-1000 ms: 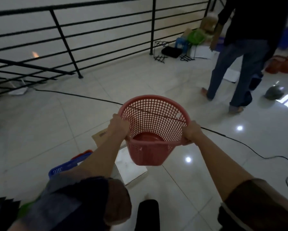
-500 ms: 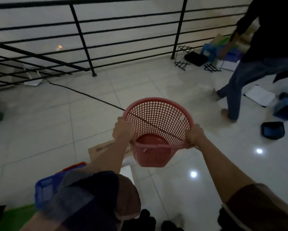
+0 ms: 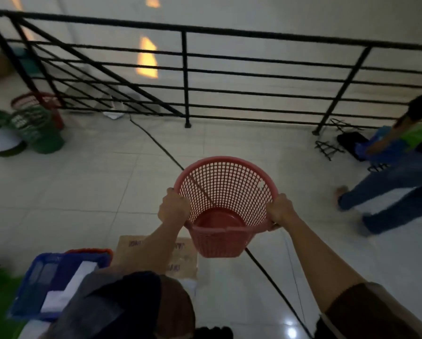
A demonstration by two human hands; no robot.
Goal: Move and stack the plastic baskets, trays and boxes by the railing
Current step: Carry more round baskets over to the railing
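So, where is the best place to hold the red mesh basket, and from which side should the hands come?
Grip the red mesh basket by its solid rim, from two opposite sides, as the left hand and right hand do now. The round body tapers downward and its wall is mesh, so the wide rolled rim probably gives the firmest hold.

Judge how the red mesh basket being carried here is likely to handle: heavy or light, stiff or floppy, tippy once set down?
Probably light: the red mesh basket is mostly perforated wall and looks empty. Fairly stiff, since the rim keeps its round shape where the left hand and right hand grip it. Possibly tippy, as it tapers to a narrower base.
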